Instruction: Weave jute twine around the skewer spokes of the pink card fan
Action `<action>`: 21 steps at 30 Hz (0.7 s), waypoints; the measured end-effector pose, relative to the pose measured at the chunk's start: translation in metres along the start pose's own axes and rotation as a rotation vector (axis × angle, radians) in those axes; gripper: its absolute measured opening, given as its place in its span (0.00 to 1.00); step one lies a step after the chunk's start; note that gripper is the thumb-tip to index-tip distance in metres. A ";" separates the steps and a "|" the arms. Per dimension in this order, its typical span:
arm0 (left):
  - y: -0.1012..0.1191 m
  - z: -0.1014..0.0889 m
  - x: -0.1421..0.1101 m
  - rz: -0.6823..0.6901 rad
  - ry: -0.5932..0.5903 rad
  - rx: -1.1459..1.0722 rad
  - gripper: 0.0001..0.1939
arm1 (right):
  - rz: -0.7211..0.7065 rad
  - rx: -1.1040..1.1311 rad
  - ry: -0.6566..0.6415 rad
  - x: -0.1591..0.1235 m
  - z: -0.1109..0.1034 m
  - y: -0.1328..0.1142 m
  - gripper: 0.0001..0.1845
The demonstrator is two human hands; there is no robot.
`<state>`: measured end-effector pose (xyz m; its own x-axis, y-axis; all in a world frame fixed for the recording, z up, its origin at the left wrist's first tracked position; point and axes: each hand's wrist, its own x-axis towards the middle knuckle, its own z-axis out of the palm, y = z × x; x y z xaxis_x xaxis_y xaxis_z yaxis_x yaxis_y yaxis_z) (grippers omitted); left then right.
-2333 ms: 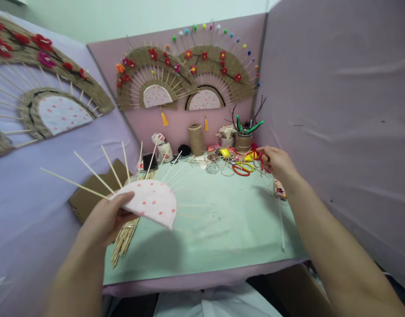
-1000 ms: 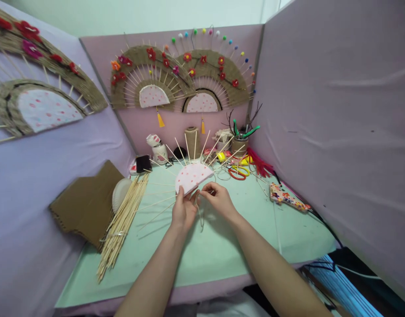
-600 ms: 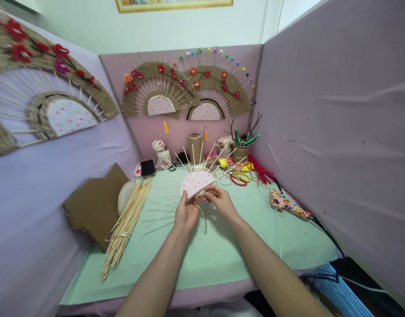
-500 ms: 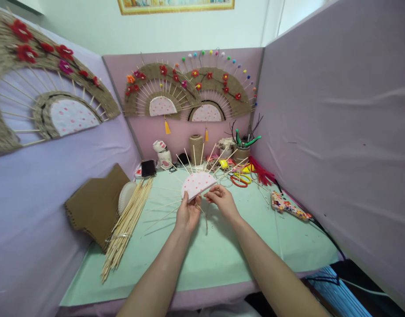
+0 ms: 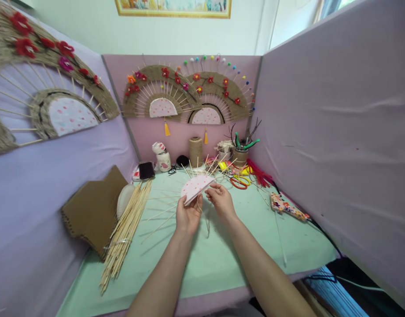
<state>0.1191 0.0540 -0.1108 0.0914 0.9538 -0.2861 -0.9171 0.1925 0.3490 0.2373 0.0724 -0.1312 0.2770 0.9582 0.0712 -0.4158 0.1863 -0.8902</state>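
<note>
My left hand (image 5: 188, 215) grips the lower left edge of a half-round fan base (image 5: 196, 186), white with pink dots. Thin wooden sticks (image 5: 159, 214) fan out from its curved rim, to the left and toward the back. A length of twine (image 5: 208, 225) hangs in a loop below the base, between my hands. At the base's right corner, my right hand (image 5: 220, 200) has its thumb and fingers pinched together, seemingly on the twine; the fingertips partly hide it.
A bundle of wooden sticks (image 5: 125, 237) and brown cardboard (image 5: 93, 209) lie at left. Behind stand a twine spool (image 5: 196, 152), scissors (image 5: 238, 182) and a tin with green-handled pliers (image 5: 240, 156). A flowered glue gun (image 5: 288, 207) lies right. Finished fans (image 5: 161, 70) hang behind.
The fan base has tilted, its sticks now leaning lower and its underside edge showing more. The twine loop hangs wider. My right hand stays pinched near the right corner.
</note>
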 end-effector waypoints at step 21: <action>-0.002 0.001 -0.010 -0.195 -0.010 0.124 0.15 | -0.301 -0.127 0.185 -0.011 -0.012 -0.013 0.16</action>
<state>0.1203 0.0444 -0.1077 0.2670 0.8979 -0.3500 -0.8268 0.4001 0.3955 0.2497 0.0570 -0.1260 0.5270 0.8071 0.2662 -0.1841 0.4142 -0.8914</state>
